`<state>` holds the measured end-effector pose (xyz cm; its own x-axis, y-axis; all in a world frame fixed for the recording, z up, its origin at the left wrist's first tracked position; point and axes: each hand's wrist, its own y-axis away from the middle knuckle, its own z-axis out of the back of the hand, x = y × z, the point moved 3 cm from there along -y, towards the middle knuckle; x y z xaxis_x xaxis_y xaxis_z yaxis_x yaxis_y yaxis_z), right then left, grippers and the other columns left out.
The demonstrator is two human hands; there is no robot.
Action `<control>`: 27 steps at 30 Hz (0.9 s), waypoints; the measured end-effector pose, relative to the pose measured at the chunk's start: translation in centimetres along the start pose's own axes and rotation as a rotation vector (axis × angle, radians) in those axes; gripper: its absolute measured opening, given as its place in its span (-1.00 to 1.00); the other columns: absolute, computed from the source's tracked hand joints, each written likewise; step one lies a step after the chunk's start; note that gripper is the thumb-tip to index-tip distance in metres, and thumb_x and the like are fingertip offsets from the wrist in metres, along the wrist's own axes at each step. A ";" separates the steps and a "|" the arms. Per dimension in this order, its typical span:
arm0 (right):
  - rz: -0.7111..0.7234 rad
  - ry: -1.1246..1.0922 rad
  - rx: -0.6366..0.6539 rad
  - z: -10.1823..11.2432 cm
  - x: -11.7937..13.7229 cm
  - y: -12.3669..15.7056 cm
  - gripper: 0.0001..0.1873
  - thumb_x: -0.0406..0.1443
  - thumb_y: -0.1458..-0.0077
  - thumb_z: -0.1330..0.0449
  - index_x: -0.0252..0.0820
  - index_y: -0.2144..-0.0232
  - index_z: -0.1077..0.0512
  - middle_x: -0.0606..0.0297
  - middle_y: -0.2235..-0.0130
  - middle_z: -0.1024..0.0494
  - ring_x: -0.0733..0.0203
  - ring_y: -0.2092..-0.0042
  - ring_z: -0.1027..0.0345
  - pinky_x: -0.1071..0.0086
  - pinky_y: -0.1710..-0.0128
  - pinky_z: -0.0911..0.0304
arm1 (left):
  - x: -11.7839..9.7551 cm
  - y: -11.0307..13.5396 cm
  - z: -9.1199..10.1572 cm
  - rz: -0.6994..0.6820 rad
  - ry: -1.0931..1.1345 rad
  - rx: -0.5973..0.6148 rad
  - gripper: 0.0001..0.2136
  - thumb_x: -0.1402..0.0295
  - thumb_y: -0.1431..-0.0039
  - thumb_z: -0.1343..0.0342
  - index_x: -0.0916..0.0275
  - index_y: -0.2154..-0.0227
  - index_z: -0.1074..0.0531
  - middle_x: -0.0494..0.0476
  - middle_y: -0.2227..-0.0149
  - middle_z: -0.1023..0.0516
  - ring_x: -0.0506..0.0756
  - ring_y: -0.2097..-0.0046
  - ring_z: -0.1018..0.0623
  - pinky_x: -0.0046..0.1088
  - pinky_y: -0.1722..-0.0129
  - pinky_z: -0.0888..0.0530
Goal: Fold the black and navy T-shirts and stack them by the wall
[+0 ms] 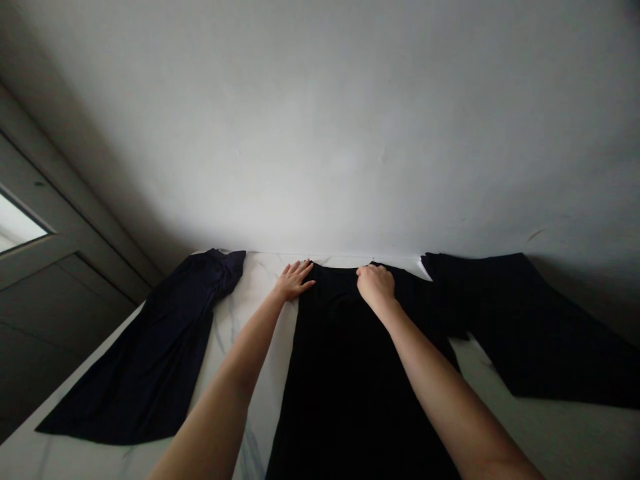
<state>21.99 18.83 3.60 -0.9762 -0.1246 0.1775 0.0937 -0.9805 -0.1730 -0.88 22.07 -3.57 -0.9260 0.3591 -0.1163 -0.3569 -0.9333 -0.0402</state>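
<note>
A black short-sleeved shirt (350, 373) lies spread out in front of me, its neckline towards the wall. Flat at its upper left corner rests my left hand (294, 281), fingers spread, partly on the cloth's edge and partly on the white table. My right hand (377, 283) is closed at the right side of the neckline, gripping the black cloth; its fingertips are hidden from me. One sleeve reaches out to the right, while no sleeve shows on the left side. Small creases run across the cloth between my hands.
A dark navy garment (145, 360) lies folded on the left of the white marbled table (260, 400). Another dark garment (540, 333) lies at the right, meeting the shirt's sleeve. A pale wall (330, 133) rises behind the table, with a panelled door (60, 293) at the left.
</note>
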 end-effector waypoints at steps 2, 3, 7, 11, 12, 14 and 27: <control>0.141 -0.019 0.034 -0.2 2.8 0.5 -0.61 -0.36 -0.28 0.05 -0.29 -0.04 -0.45 -0.03 -0.03 -0.53 -0.03 -0.05 -0.37 0.19 -0.02 -0.21 | -0.1 0.0 0.1 0.003 -0.010 -0.009 -0.46 0.11 -0.39 0.24 0.10 -0.37 0.05 0.06 -0.42 0.12 0.26 -0.40 0.02 -0.05 -0.34 0.01; 0.215 -0.033 0.056 -0.8 4.4 0.8 -0.58 -0.31 -0.30 0.04 -0.30 -0.13 -0.37 -0.03 -0.11 -0.47 -0.02 -0.11 -0.33 0.19 -0.07 -0.19 | -0.1 0.0 0.1 0.006 -0.018 -0.013 -0.47 0.16 -0.40 0.26 0.11 -0.37 0.05 0.06 -0.42 0.12 0.26 -0.40 0.02 -0.05 -0.33 -0.01; 0.279 -0.039 0.184 -4.6 8.6 1.4 -0.34 -0.11 -0.34 0.08 -0.27 -0.37 0.05 0.02 -0.41 0.10 -0.08 -0.39 0.19 -0.09 -0.27 0.09 | -0.2 0.1 0.1 -0.001 -0.045 -0.040 -0.50 0.25 -0.40 0.26 0.12 -0.36 0.01 0.12 -0.43 0.17 0.30 -0.39 -0.03 -0.01 -0.30 -0.10; 0.205 -0.038 0.295 -7.9 8.6 1.3 -0.23 0.09 -0.31 0.22 -0.15 -0.40 0.20 0.11 -0.43 0.27 -0.15 -0.42 0.40 -0.30 -0.27 0.37 | -0.3 0.1 -0.1 -0.010 -0.076 -0.082 -0.51 0.25 -0.40 0.24 0.08 -0.35 -0.03 0.10 -0.43 0.12 0.30 -0.39 -0.04 0.00 -0.30 -0.09; 0.198 -0.031 0.297 -8.3 8.4 1.2 -0.22 0.11 -0.30 0.24 -0.14 -0.40 0.21 0.10 -0.43 0.27 -0.15 -0.42 0.42 -0.31 -0.27 0.40 | -0.3 0.1 -0.1 -0.007 -0.082 -0.084 -0.52 0.25 -0.40 0.25 0.07 -0.35 -0.04 0.09 -0.43 0.10 0.29 -0.39 -0.04 -0.01 -0.31 -0.09; 0.195 -0.018 0.296 -8.3 8.2 1.2 -0.21 0.13 -0.30 0.26 -0.14 -0.40 0.21 0.10 -0.43 0.28 -0.14 -0.42 0.43 -0.30 -0.27 0.43 | -0.5 0.1 0.1 0.003 -0.087 -0.079 -0.52 0.26 -0.40 0.25 0.07 -0.34 -0.05 0.08 -0.42 0.09 0.28 -0.39 -0.05 -0.02 -0.31 -0.08; 0.403 -0.034 0.265 -5.0 9.8 11.1 -0.35 -0.16 -0.31 0.03 -0.45 -0.32 -0.07 -0.10 -0.37 0.01 -0.08 -0.40 0.22 -0.09 -0.34 0.29 | -5.3 8.1 1.8 -0.071 -0.101 -0.003 -0.48 0.46 -0.30 0.15 0.20 -0.31 -0.13 0.20 -0.39 -0.03 0.28 -0.38 -0.08 -0.02 -0.30 -0.11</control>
<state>12.47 7.51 -1.43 -0.8452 -0.5033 0.1799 0.5143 -0.8574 0.0178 0.95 12.57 -1.48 -0.9061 0.4228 -0.0127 -0.4218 -0.9054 -0.0478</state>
